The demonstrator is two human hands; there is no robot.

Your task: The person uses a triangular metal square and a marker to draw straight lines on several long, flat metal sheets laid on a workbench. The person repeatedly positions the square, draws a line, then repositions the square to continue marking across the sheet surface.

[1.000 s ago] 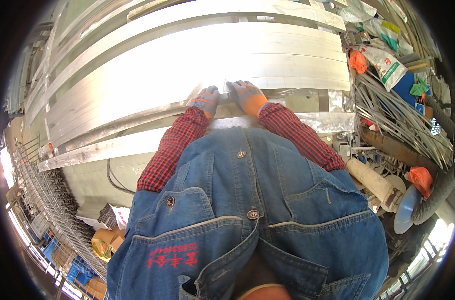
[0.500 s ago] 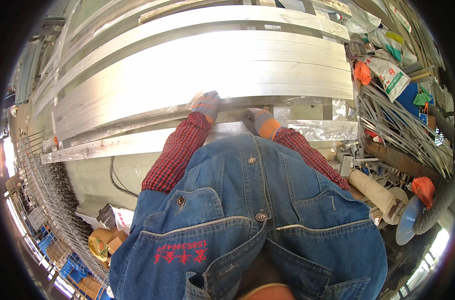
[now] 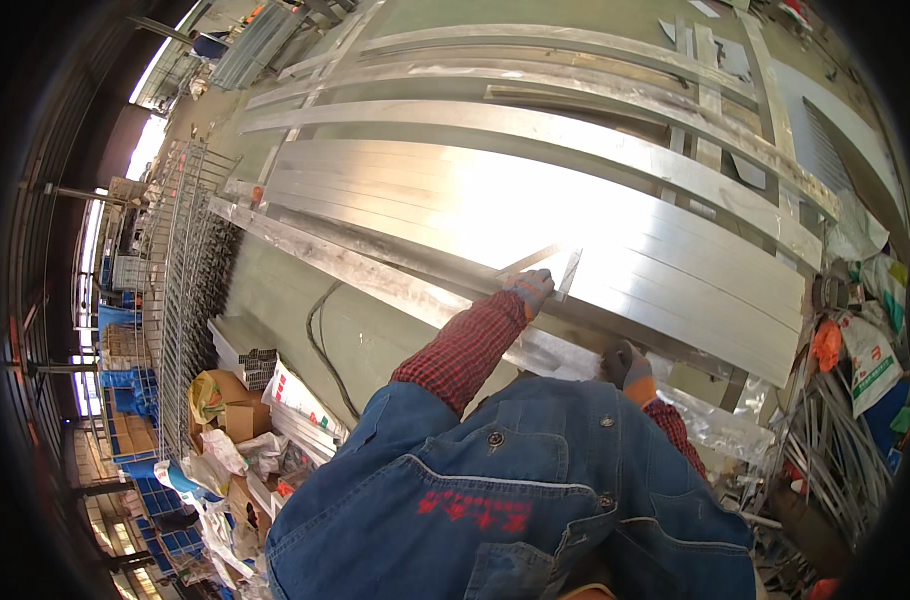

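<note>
My left hand [image 3: 533,288], in a grey and orange glove, is closed at the near edge of a row of flat silver metal bars [image 3: 705,275] laid side by side. Its fingers grip the base of a thin triangular set square [image 3: 572,268], whose two slim arms lie over the bars. Lower and to the right, my right hand [image 3: 627,368] wears a matching glove with its fingers curled in. It hangs near the pale front rail [image 3: 395,285]; anything inside its grasp is hidden.
Long metal rails [image 3: 535,115] run across beyond the bars. At the left stand wire racking [image 3: 170,290] and a cardboard box [image 3: 237,400]. A black cable [image 3: 315,330] lies on the floor. Thin metal strips [image 3: 825,440] and plastic sacks [image 3: 868,360] crowd the right.
The view has swung left, bringing more racking and boxes into sight. My left hand stays at the bars' near edge, where the set square now shows clearly. My right hand remains curled.
</note>
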